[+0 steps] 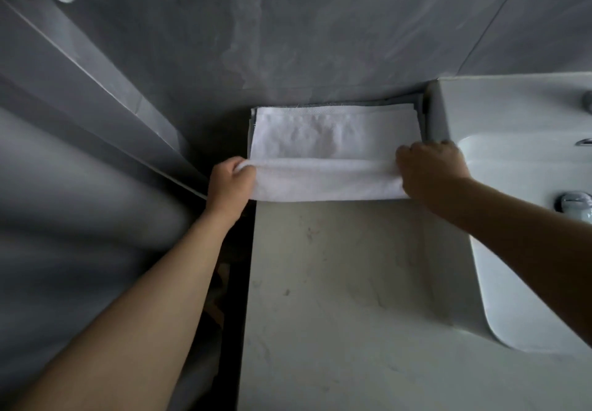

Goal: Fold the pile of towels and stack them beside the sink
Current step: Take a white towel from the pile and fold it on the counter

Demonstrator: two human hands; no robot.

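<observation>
The white towel (333, 151) lies on the counter (336, 282) beside the sink (519, 186), long side going left to right. The left hand (231, 183) and right hand (431, 170) each pinch one end of its near fold.

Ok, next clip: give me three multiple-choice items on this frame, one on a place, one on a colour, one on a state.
1. Where does the top towel lie?
A. In the sink basin
B. On the counter, left of the sink
C. On the floor

2. What colour is it?
A. White
B. Blue
C. Green

3. What are the hands doing?
A. Both hang idle
B. Only the left hand touches it
C. Each grips an end of its near fold

Key: 1 B, it sits on the counter against the wall, with the sink to its right. 2 A, the cloth is plainly white. 3 C, left hand and right hand curl round opposite ends.
</observation>
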